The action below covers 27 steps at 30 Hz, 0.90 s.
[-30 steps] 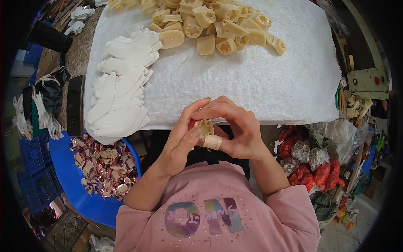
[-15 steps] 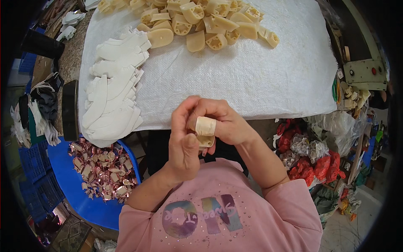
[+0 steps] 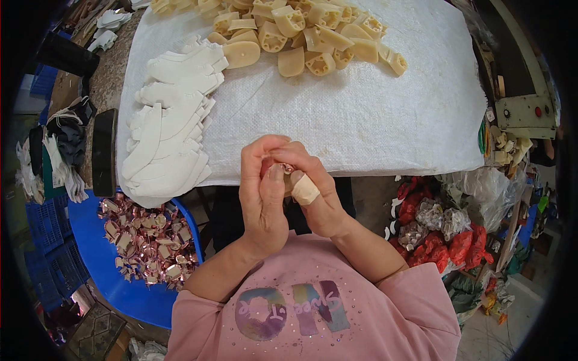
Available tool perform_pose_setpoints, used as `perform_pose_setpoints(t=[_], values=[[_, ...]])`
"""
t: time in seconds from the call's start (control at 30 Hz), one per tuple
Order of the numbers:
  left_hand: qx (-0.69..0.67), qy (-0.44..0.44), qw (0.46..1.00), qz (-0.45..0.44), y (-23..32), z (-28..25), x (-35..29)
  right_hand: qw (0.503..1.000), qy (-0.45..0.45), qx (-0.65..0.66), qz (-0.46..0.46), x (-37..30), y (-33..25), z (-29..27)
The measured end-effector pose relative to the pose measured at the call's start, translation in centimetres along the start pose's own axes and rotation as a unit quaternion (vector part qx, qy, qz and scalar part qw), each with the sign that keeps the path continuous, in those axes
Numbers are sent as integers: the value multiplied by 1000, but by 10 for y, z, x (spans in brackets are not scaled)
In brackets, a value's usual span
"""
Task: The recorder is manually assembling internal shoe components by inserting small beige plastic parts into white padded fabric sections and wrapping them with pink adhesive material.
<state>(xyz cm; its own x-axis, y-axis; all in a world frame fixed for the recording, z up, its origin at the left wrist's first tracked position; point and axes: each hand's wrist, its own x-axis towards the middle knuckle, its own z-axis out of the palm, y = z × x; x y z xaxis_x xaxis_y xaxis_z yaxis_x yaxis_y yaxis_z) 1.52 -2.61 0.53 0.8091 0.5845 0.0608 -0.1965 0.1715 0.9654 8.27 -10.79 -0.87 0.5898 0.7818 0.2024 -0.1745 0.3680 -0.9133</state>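
Observation:
My left hand [image 3: 262,201] and my right hand [image 3: 326,201] meet in front of my chest, just off the near edge of the table. Both are closed around a small shoe heel [image 3: 287,168], mostly hidden by the fingers; a shiny pinkish bit of it shows between them. Beige tape [image 3: 306,190] wraps my right thumb. Beyond my hands, a heap of bare beige plastic heels [image 3: 291,61] lies at the far side. Overlapping curved white pieces [image 3: 171,120] are spread along the table's left side.
A white woven sheet [image 3: 349,120] covers the table. Below left stands a blue basin [image 3: 96,259] of shiny pink-covered heels [image 3: 153,240]. A dark phone-like slab [image 3: 105,152] lies left of the white pieces. Red bags [image 3: 430,246] sit on the floor at right, near a green machine [image 3: 527,114].
My hands have turned the heel and closed further over it. My taped right thumb has shifted lower and to the right, and the heel's pale lower end is now mostly hidden.

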Motion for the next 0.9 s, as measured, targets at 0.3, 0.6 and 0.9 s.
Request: perform_pose_setpoints(t=[0.3, 0.6, 0.9], values=[[-204, -90, 964, -143, 6, -14, 10, 996, 17, -38, 80, 1, -6, -6], [373, -173, 866, 285, -8, -23, 11, 890, -19, -455, 22, 15, -38, -18], [191, -109, 974, 52, 15, -24, 6, 987, 47, 32, 151, 7, -24, -35]])
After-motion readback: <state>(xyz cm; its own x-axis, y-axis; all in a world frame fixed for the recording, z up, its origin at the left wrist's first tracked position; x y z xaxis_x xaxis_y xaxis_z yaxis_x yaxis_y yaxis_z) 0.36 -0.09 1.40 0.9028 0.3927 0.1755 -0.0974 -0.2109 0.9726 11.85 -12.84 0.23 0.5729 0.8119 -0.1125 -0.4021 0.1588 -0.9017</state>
